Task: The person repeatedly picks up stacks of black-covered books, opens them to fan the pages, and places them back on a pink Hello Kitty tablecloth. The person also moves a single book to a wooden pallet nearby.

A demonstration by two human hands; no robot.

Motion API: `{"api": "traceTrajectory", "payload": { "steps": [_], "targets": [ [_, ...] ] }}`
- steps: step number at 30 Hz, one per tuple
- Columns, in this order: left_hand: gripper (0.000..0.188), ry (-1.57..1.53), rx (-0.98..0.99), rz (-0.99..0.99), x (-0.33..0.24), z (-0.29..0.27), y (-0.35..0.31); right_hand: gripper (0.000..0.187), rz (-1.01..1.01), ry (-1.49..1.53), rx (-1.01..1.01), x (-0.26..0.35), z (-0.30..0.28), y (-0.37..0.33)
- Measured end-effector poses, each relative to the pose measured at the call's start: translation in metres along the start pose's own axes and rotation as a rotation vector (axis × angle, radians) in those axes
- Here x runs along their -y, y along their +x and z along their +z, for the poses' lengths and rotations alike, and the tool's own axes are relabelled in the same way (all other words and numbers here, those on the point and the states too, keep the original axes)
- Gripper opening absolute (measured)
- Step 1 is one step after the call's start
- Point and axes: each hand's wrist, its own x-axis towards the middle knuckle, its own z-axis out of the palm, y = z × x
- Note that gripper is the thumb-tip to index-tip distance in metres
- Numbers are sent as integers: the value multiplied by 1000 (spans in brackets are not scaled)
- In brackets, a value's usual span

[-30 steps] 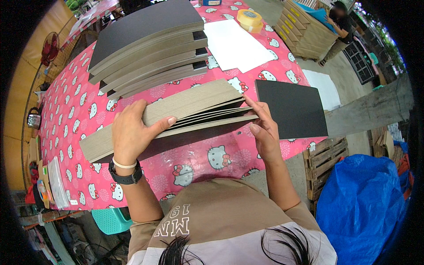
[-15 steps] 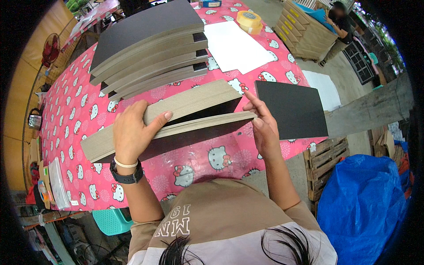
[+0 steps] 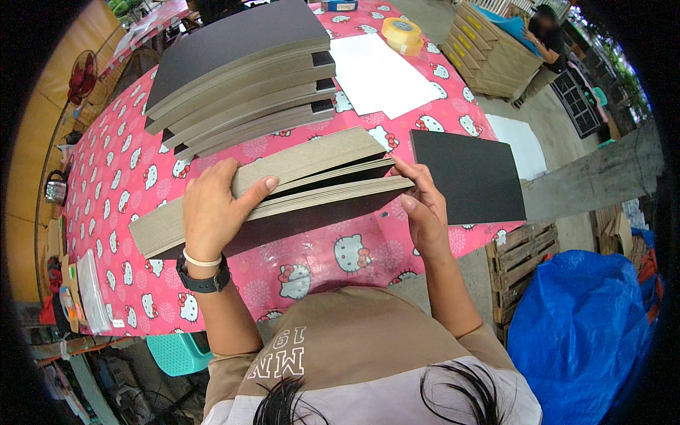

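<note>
A thick stack of black boards with grey-brown edges (image 3: 312, 161) stands on edge in front of me. My left hand (image 3: 216, 205) grips it near its left end, thumb laid across the edges. At the right end the boards fan apart into several bunches with dark gaps between them. My right hand (image 3: 423, 202) has its fingertips and thumb at that end, pinching a bunch of boards. Beyond it rises a tall pile of black boards (image 3: 241, 42) in offset layers. One flat black board stack (image 3: 467, 177) lies right of my right hand.
White sheets (image 3: 379, 74) and tape rolls (image 3: 401, 34) lie farther back on the pink patterned tablecloth (image 3: 142, 276). A blue tarp (image 3: 581, 333) and a wooden pallet (image 3: 524, 265) are at the right. Beneath the left edge is a green stool (image 3: 177, 354). Another person (image 3: 545, 42) stands back right.
The single wide gap at the stack's right end now has a bunch of boards between its sides. My right fingers have shifted slightly down along the edges; my left hand stays put.
</note>
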Motion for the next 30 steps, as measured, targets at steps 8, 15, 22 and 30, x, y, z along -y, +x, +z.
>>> {"api": "traceTrajectory", "payload": {
  "steps": [8,15,22,30],
  "targets": [
    [54,16,13,5,2,1,0,55,-49,55,15,-7,0,-2],
    [55,11,5,-7,3,2,2,58,-57,95,21,-7,1,-2],
    [62,-5,10,-39,0,1,2,65,63,228,11,-6,3,4],
    [59,1,3,-21,1,0,1,63,28,58,43,-6,1,3]
  ]
}}
